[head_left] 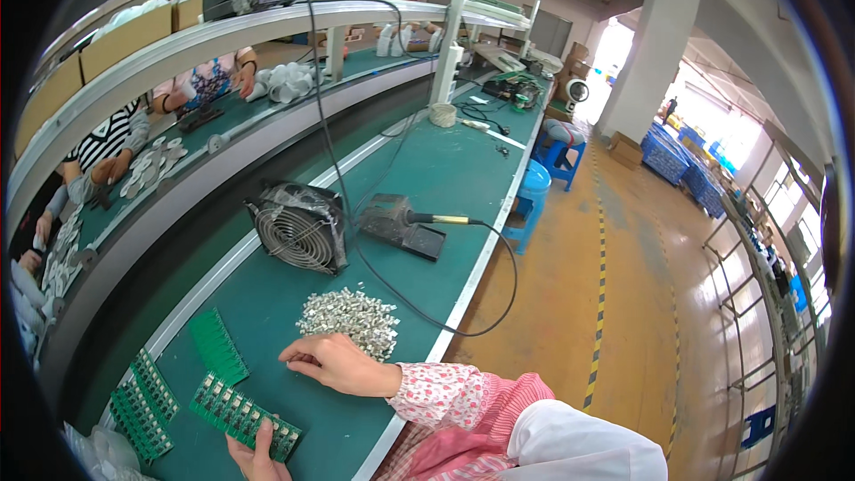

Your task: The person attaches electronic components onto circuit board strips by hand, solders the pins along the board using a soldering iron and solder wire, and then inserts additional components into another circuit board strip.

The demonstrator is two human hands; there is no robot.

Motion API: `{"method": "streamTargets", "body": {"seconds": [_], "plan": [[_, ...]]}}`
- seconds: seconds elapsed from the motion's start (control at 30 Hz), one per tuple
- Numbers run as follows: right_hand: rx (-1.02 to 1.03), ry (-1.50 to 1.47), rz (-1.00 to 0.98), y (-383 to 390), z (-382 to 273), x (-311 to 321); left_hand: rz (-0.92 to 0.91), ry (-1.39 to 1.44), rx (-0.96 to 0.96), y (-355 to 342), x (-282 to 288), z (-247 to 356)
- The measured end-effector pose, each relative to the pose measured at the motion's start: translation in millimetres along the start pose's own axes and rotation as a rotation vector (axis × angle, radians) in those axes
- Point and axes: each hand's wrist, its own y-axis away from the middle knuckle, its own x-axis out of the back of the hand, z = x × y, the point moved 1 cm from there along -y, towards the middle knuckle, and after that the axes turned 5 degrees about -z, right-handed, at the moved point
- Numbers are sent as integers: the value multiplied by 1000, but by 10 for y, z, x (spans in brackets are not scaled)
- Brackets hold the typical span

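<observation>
My left hand (pixel 256 456) grips a green circuit board panel (pixel 233 410) by its near end, the thumb lying over the top. Rows of small pale and dark parts sit along that panel. Over the bench, between the panel and a heap of small white connector-like parts (pixel 346 313), is my right hand (pixel 343 365). Its fingers are bent and drawn together, and whatever they may hold is too small to make out. A green panel with no visible parts (pixel 218 347) lies beyond the held one. Farther left rest populated panels (pixel 141 420).
A soldering iron (pixel 438 219) rests in its stand (pixel 401 230), its cable looping past the heap. Beside it stands a metal-grilled fan (pixel 300 230). A plastic bag (pixel 102 454) lies at the near left corner. Across the conveyor, other people handle white parts (pixel 153 165).
</observation>
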Motion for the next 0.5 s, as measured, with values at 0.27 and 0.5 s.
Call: {"method": "streamTargets", "body": {"seconds": [0.27,0.5], "plan": [[-172,-318,-70,3,-129,-154,-36,-10,-1,46,-80,35],[-297,-628,-126,-23,-27,-290,5,3,6,-2,-63,63]]}}
